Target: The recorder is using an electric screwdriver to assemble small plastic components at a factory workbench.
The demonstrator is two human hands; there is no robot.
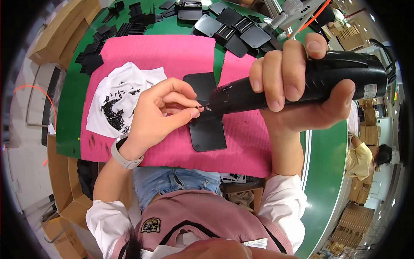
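Black screwdriver (302, 84) — flat plate (207, 123)

Right hand (302, 86) grips screwdriver (302, 84); left hand (157, 114) perhaps pinches screw.

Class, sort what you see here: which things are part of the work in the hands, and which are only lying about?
In use:
- black electric screwdriver, gripped by right hand
- small screw pinched at its tip by left hand
- flat black plastic plate on pink ribbed mat
- white cloth holding loose black screws

Lying about:
- heap of black plastic parts on green bench
- cardboard boxes
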